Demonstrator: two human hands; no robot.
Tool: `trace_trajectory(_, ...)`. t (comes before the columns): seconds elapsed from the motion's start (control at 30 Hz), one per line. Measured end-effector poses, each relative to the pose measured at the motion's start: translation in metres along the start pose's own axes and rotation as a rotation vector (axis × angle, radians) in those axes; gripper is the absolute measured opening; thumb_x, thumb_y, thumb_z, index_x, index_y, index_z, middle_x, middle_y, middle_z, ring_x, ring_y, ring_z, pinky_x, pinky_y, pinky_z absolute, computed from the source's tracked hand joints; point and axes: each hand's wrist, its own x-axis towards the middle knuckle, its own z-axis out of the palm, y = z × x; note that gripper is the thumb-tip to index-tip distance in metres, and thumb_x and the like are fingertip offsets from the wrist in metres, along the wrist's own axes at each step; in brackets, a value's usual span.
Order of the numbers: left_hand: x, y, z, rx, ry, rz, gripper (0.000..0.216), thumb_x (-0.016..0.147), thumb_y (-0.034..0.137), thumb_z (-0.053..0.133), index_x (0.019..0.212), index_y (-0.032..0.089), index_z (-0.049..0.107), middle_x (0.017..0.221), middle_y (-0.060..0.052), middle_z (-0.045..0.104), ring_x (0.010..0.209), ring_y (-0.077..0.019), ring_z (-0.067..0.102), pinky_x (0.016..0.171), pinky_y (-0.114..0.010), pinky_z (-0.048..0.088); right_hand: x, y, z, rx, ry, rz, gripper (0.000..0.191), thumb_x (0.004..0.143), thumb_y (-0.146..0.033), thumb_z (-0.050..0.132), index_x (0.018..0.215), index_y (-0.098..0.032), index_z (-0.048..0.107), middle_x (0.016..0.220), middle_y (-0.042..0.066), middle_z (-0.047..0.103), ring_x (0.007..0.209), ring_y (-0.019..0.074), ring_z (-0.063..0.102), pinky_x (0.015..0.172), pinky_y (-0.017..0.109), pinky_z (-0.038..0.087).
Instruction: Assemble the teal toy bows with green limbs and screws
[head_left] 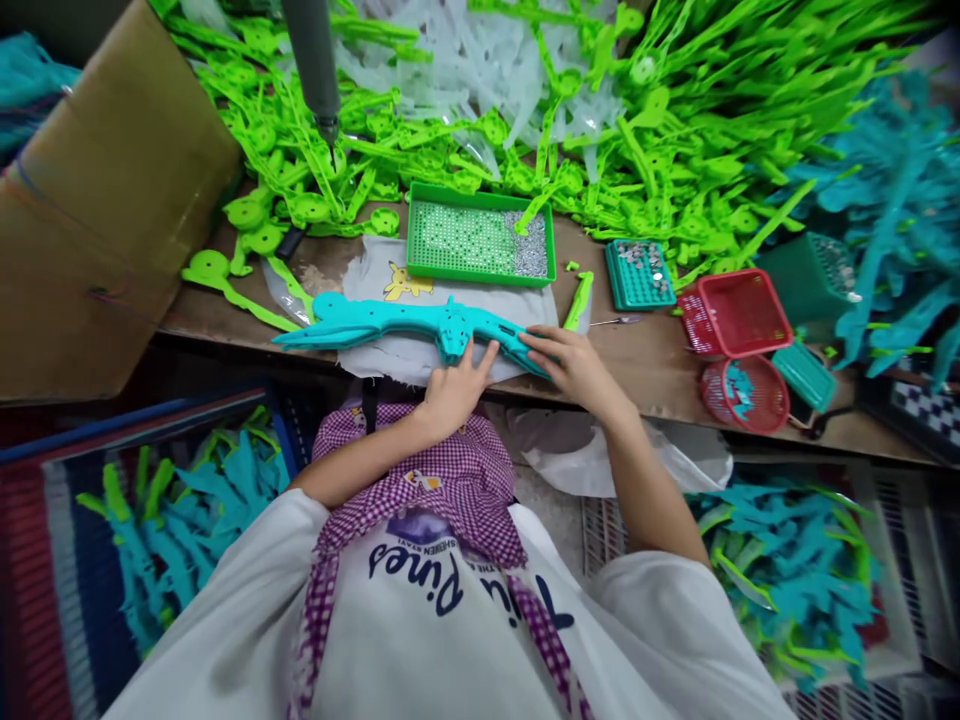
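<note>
A long turquoise plastic toy part, shaped like a bow with a raised middle, lies across a white cloth at the table's near edge. My left hand is at the middle of the part, index finger touching it and the thumb held apart. The fingers of my right hand are laid over the part's right end and hold it there; what is under them is hidden. Above the cloth's left side a grey power screwdriver hangs with its bit pointing down.
Behind the cloth stands a green tray with small screws. Bright green plastic parts are heaped at the back. To the right are a small teal tray and red baskets. A cardboard box stands left.
</note>
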Motion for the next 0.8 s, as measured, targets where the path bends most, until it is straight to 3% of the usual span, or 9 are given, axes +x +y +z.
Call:
trace_trajectory(0.23, -0.003, -0.006, -0.013, -0.004, -0.084, 0.026, 0.066, 0.105, 0.037, 0.049, 0.165, 0.021, 0.025, 0.166, -0.031, 0.021, 0.092, -0.0308, 0.075, 0.075, -0.042, 0.061, 0.000, 0.000, 0.007, -0.004, 0.023, 0.044, 0.042, 0.103, -0.046, 0.045, 0.131, -0.028, 0.070, 0.133, 0.013, 0.070, 0.122, 0.0331, 0.065, 0.099, 0.056, 0.052)
trace_trajectory(0.33, -0.020, -0.008, -0.016, 0.003, -0.116, 0.055, 0.065, 0.104, 0.039, 0.050, 0.163, 0.019, 0.031, 0.167, -0.031, 0.020, 0.092, -0.0297, 0.075, 0.075, -0.042, 0.061, 0.001, -0.003, 0.004, -0.021, 0.016, 0.061, 0.041, 0.103, -0.046, 0.046, 0.130, -0.029, 0.071, 0.133, 0.012, 0.070, 0.123, 0.0330, 0.065, 0.098, 0.054, 0.052)
trace_trajectory(0.4, -0.038, -0.016, -0.020, -0.019, -0.126, 0.153, 0.060, 0.105, 0.040, 0.050, 0.160, 0.020, 0.038, 0.167, -0.028, 0.026, 0.090, -0.0267, 0.075, 0.076, -0.039, 0.061, -0.001, -0.004, 0.004, -0.031, 0.021, 0.066, 0.040, 0.103, -0.046, 0.046, 0.130, -0.030, 0.071, 0.133, 0.011, 0.070, 0.123, 0.0324, 0.065, 0.098, 0.052, 0.052)
trace_trajectory(0.5, -0.058, -0.048, -0.034, -0.122, -0.028, 0.369, 0.047, 0.106, 0.041, 0.046, 0.150, 0.024, 0.052, 0.161, -0.016, 0.044, 0.107, -0.0242, 0.071, 0.089, -0.037, 0.058, -0.003, -0.004, 0.007, -0.042, 0.046, 0.064, 0.041, 0.103, -0.046, 0.044, 0.128, -0.029, 0.072, 0.132, 0.011, 0.071, 0.123, 0.0320, 0.065, 0.098, 0.051, 0.051)
trace_trajectory(0.57, -0.053, -0.080, -0.048, -0.125, 0.127, 0.316, 0.046, 0.107, 0.037, 0.043, 0.148, 0.019, 0.053, 0.157, -0.016, 0.049, 0.127, -0.0268, 0.061, 0.105, -0.042, 0.049, -0.005, -0.004, 0.009, -0.045, 0.064, 0.054, 0.042, 0.103, -0.047, 0.044, 0.129, -0.028, 0.071, 0.133, 0.012, 0.071, 0.122, 0.0320, 0.065, 0.099, 0.051, 0.050)
trace_trajectory(0.63, -0.034, -0.114, -0.061, -0.090, 0.204, 0.185, 0.047, 0.104, 0.033, 0.050, 0.147, 0.014, 0.053, 0.155, -0.019, 0.050, 0.137, -0.0306, 0.052, 0.113, -0.046, 0.041, -0.006, -0.003, 0.010, -0.050, 0.067, 0.045, 0.042, 0.103, -0.047, 0.044, 0.130, -0.029, 0.071, 0.134, 0.012, 0.070, 0.122, 0.0321, 0.065, 0.099, 0.052, 0.049)
trace_trajectory(0.73, 0.002, -0.151, -0.070, -0.099, 0.057, 0.137, 0.039, 0.096, 0.029, 0.061, 0.133, 0.016, 0.063, 0.136, -0.014, 0.065, 0.125, -0.0291, 0.057, 0.108, -0.042, 0.042, -0.007, -0.003, 0.012, -0.068, 0.065, 0.047, 0.042, 0.103, -0.046, 0.043, 0.131, -0.029, 0.070, 0.134, 0.012, 0.070, 0.122, 0.0320, 0.065, 0.098, 0.051, 0.048)
trace_trajectory(0.8, 0.018, -0.163, -0.068, -0.133, 0.009, 0.129, 0.035, 0.092, 0.028, 0.066, 0.125, 0.016, 0.065, 0.126, -0.011, 0.069, 0.118, -0.0270, 0.060, 0.104, -0.039, 0.043, -0.009, -0.003, 0.013, -0.084, 0.082, 0.045, 0.041, 0.103, -0.046, 0.043, 0.131, -0.031, 0.069, 0.134, 0.011, 0.070, 0.121, 0.0312, 0.065, 0.097, 0.050, 0.047)
